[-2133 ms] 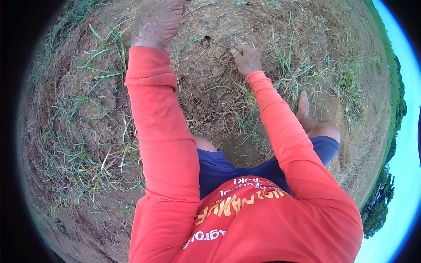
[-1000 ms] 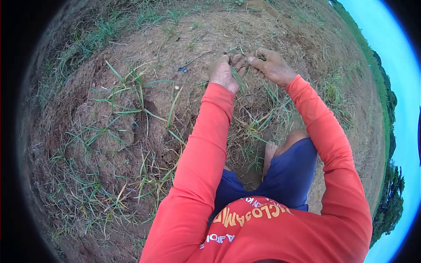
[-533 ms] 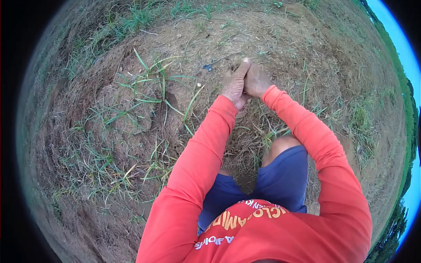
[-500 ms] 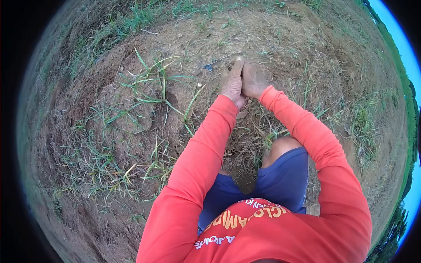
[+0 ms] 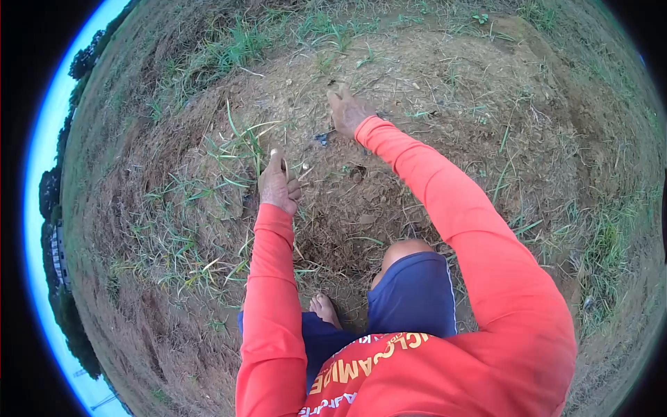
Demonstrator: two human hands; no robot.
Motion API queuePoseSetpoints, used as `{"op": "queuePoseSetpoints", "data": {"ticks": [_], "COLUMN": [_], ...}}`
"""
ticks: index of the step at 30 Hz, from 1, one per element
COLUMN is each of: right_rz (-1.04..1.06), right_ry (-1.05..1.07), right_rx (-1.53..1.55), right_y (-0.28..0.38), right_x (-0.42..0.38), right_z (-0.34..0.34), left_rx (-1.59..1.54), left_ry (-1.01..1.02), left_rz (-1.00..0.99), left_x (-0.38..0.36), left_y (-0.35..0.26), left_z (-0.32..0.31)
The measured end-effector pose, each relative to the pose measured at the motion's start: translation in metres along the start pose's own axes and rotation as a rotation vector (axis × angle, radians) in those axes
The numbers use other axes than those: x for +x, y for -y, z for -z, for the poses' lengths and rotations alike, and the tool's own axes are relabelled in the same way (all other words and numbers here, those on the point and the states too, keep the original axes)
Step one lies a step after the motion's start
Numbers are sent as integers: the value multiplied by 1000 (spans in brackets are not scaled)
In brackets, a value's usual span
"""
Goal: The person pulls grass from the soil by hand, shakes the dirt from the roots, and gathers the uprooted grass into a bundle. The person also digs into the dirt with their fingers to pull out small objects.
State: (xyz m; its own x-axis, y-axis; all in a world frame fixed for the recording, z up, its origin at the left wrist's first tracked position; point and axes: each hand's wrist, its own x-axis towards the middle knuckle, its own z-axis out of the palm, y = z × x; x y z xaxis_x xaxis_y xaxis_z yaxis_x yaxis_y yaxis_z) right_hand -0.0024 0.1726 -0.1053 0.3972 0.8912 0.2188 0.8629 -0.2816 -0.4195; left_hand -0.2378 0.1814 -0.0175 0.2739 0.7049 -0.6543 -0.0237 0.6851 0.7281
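Observation:
My left hand is beside a tuft of long green grass, thumb pointing away from me and fingers curled in. Whether anything sits inside those fingers is hidden. Farther out, my right hand reaches down to the soil, its fingers bent together. A small dark spot shows at its fingertips, too small to name. Between the hands lies a dark bluish scrap on the ground. Loose brown soil with a small hollow is nearer to me.
Bare earth with dry stalks spreads around, with green grass at the far side and more weeds to the left. My bare foot and bent knee are close below. Trees line the left edge.
My hands were pressed together over the soil and are now apart. The left has come back toward the grass tuft; the right has moved left and outward. The view has turned left.

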Motion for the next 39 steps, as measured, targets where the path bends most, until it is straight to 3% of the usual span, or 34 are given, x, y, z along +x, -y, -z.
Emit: {"op": "queuePoseSetpoints", "data": {"ticks": [3, 7, 10, 12, 13, 15, 17, 25, 28, 31, 34, 36, 38, 39], "right_rz": [-65, 19, 75, -52, 68, 58, -179, -105, -23, -37, -78, -142, -26, 110], "right_ry": [108, 308, 437, 375, 459, 487, 376, 331, 324, 339, 234, 238, 459, 669], "right_rx": [-235, -399, -298, -67, -165, -172, 10, -215, -394, -96, 112, 384, 393, 433], "right_y": [0, 5, -9, -25, -34, -42, -38, -33, -73, -24, -36, 2, 46, 65], "right_x": [13, 34, 52, 64, 79, 84, 80, 83, 119, 91, 79, 34, -17, -39], "right_z": [-8, 0, -9, 7, 8, 9, 11, 17, 16, 125, 128, 126, 106, 94], "left_rx": [66, 154, 116, 62, 48, 3, -25, -158, -188, -174, -217, -271, -376, -440], "left_ry": [17, 77, 83, 85, 99, 106, 105, 169, 190, 233, 307, 339, 384, 410], "left_rz": [-5, 56, 99, 110, 95, 100, 108, 120, 114, 121, 103, 86, 98, 116], "left_x": [-22, -21, -29, -35, -37, -36, -39, -29, -27, -20, -11, -7, -6, -3], "left_y": [17, 51, 68, 70, 70, 74, 74, 85, 84, 89, 86, 87, 80, 80], "left_z": [-5, -2, 4, 5, 6, 12, 15, 58, 66, 65, 53, 37, 18, 10]}}
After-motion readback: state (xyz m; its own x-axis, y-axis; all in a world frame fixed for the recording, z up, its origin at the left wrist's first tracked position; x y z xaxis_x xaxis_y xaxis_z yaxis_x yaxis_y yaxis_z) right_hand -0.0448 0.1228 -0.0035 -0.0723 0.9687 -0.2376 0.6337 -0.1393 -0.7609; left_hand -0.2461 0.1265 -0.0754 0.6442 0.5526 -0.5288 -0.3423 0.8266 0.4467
